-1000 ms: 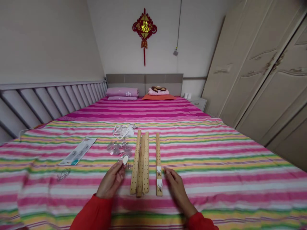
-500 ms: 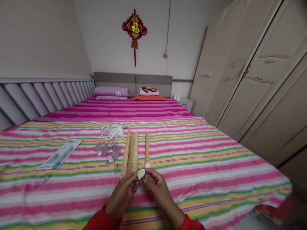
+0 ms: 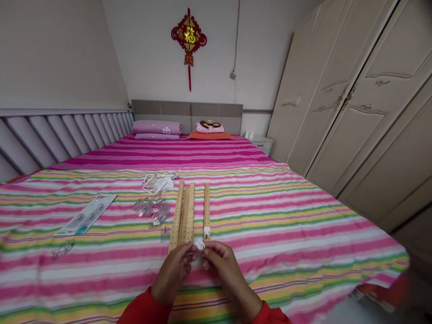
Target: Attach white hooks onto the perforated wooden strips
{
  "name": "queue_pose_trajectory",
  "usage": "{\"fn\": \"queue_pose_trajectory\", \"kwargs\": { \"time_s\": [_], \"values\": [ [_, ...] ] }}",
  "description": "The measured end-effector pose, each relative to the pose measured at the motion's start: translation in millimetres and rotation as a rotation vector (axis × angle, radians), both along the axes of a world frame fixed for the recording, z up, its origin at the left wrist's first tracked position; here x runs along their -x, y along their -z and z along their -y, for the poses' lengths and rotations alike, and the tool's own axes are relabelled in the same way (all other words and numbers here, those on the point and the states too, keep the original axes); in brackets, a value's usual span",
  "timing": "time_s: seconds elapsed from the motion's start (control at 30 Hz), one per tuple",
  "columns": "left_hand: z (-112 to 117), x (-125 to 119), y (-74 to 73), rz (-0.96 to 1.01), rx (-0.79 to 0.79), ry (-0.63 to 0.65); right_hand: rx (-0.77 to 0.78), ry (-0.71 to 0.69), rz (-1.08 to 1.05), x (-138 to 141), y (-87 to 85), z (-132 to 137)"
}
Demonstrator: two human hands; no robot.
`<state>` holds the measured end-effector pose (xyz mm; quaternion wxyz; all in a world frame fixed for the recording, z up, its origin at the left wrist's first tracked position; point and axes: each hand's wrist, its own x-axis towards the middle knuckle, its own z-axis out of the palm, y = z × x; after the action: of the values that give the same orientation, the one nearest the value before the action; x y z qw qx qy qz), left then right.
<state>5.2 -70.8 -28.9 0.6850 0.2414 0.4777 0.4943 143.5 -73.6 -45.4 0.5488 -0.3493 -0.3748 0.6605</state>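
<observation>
My left hand and my right hand meet low in the middle of the view, each closed in a pinch on the same small white hook. Its finer details are blurred. Just beyond my fingers lies a single narrow wooden strip with a similar white hook on its near end. Left of that strip, several perforated wooden strips lie side by side, their near ends close to my left fingertips. A small clear bag rests beside them.
Several clear plastic packets lie left of the strips, with a pile of packaging behind. Further left are a long blister card and crumpled clear plastic. Everything rests on a striped bedsheet. A rail borders the left side.
The white piece between my fingers has turned, from a smooth rounded face to a more uneven side. Both hands stay in nearly the same place.
</observation>
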Motion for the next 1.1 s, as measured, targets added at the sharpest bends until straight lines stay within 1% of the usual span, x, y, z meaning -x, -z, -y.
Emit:
{"fn": "queue_pose_trajectory", "kwargs": {
  "time_s": [0.07, 0.13, 0.23, 0.33, 0.43, 0.6, 0.73, 0.83, 0.93, 1.1],
  "values": [
    [-2, 0, 3.6, -0.074, -0.126, 0.028, 0.092, -0.02, -0.091, 1, 1.2, 1],
    [-4, 0, 7.5, -0.14, -0.196, 0.04, 0.164, -0.037, -0.185, 2, 1.5, 3],
    [-7, -2, 12.4, -0.181, -0.215, 0.018, 0.219, -0.054, -0.279, 1, 1.0, 5],
    [-8, -5, 13.5, -0.2, -0.199, 0.025, 0.236, -0.06, -0.319, 0, 1.4, 5],
    [-7, -8, 10.9, -0.216, -0.191, 0.057, 0.222, -0.044, -0.284, 0, 4.7, 4],
    [-14, -9, 9.2, -0.274, -0.164, 0.064, 0.154, 0.049, -0.095, -2, 14.1, -6],
    [-32, -12, 9.3, -0.303, -0.176, 0.061, 0.088, 0.153, -0.018, -6, 14.8, -25],
    [-52, -17, 7.3, -0.332, -0.228, 0.057, 0.052, 0.22, -0.001, -10, 13.6, -45],
    [-75, -20, 7.4, -0.36, -0.255, 0.067, 0.031, 0.242, 0.061, -13, 15.5, -67],
    [-108, -23, 18.5, -0.48, -0.341, 0.079, 0.019, 0.26, 0.146, -13, 24.8, -98]
  ]
}}
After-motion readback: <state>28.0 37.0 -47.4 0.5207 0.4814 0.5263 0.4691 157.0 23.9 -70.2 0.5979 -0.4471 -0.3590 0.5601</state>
